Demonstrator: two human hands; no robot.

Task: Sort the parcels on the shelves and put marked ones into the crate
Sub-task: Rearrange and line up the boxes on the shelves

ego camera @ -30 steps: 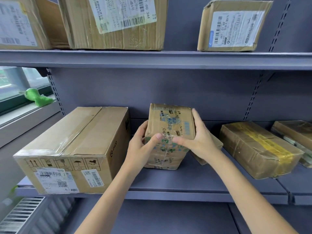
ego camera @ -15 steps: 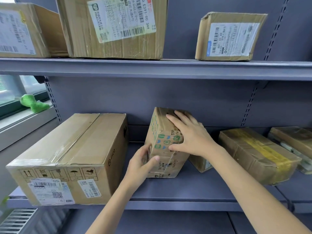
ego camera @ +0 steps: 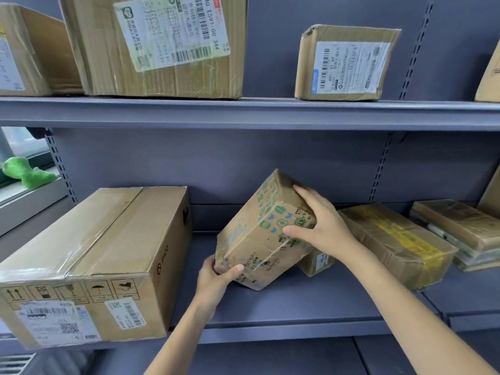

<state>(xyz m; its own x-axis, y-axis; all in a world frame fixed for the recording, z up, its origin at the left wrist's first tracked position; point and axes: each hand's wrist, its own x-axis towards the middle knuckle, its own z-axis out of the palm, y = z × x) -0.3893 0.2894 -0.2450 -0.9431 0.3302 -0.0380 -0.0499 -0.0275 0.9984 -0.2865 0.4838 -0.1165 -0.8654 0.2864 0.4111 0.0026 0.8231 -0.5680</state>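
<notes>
A small printed parcel [ego camera: 263, 234] sits tilted on the middle shelf [ego camera: 297, 307], one corner down. The left hand [ego camera: 216, 274] grips its lower left corner; the right hand [ego camera: 322, 223] grasps its upper right end. A large carton [ego camera: 94, 255] stands left, a yellow-taped parcel [ego camera: 392, 239] right.

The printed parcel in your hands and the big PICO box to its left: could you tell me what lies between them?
Only bare shelf lies between printed parcel and PICO box, per the head view.
</notes>
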